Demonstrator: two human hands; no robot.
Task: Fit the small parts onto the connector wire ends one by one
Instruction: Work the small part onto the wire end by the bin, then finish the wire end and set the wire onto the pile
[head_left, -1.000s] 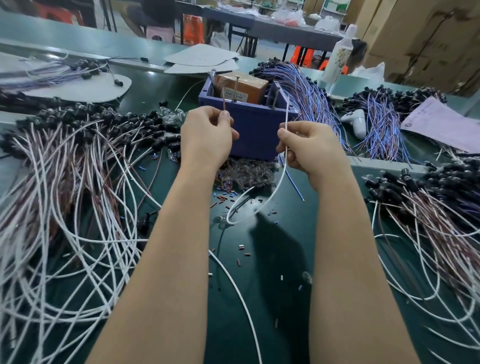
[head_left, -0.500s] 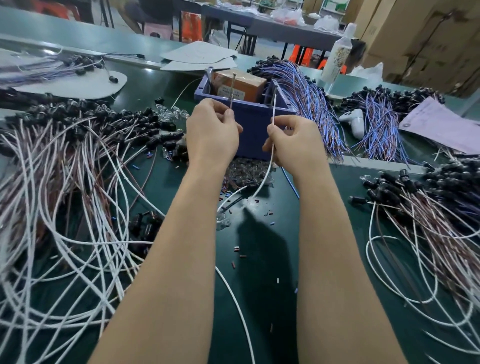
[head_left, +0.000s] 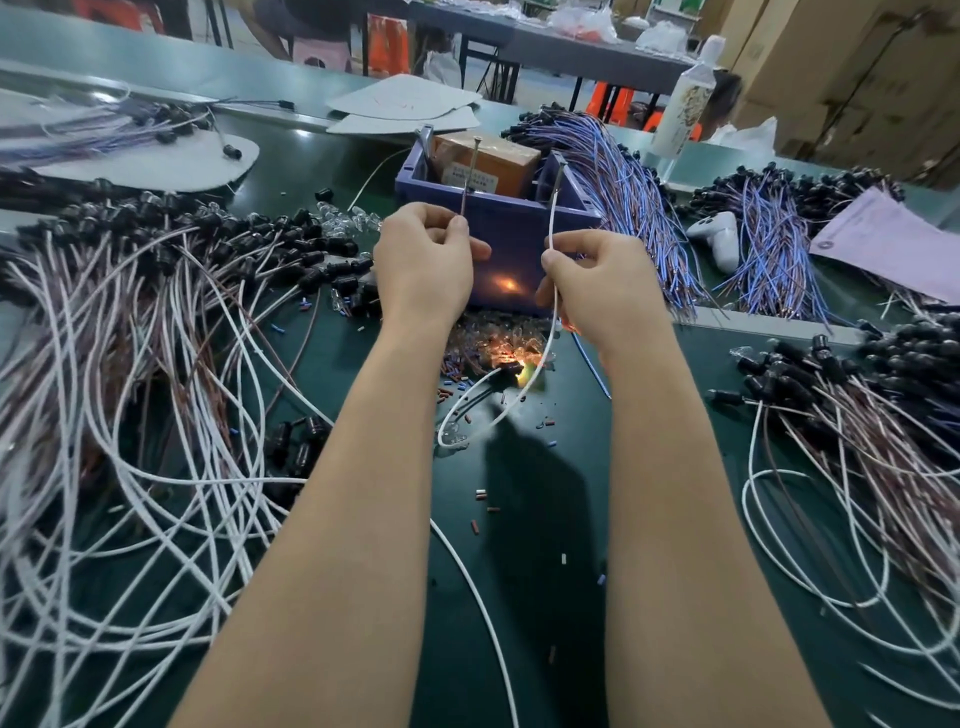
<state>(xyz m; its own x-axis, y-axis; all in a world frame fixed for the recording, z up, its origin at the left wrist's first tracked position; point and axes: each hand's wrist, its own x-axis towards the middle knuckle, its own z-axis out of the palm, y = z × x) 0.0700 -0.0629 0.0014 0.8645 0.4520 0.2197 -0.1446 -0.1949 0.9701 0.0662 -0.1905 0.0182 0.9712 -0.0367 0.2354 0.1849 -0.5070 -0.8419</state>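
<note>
1. Head view: the left hand (head_left: 423, 260) has its fingers curled, with thumb and forefinger pinching a thin brown wire (head_left: 469, 176); the wire's end stands up above the fingertips and carries a small pale tip
2. The right hand (head_left: 597, 280) is curled as well, thumb and forefinger pinching a white wire (head_left: 554, 218); its upper end rises above these fingers and leans slightly away from the left hand, with a small dark piece at the top
3. Below the right fingers the white wire drops, sweeps round in a loop on the green table (head_left: 524, 545) and runs back toward a small orange glow (head_left: 511, 364) just beneath both hands
4. The two hands are near each other but apart, and the two raised wire ends do not touch
5. A heap of clear small parts (head_left: 493, 332) lies on the table directly under the fingers, with tiny red and blue bits scattered around it
6. Just beyond the fingertips stands a blue bin (head_left: 519, 223) with an orange box (head_left: 488, 161) inside
7. Out past the left fingers spreads a left bundle (head_left: 130, 338) of white and brown wires with black connectors; past the right fingers lies a right bundle (head_left: 857, 441) of the same kind, and beyond them a sheaf of blue wires (head_left: 618, 171)
</note>
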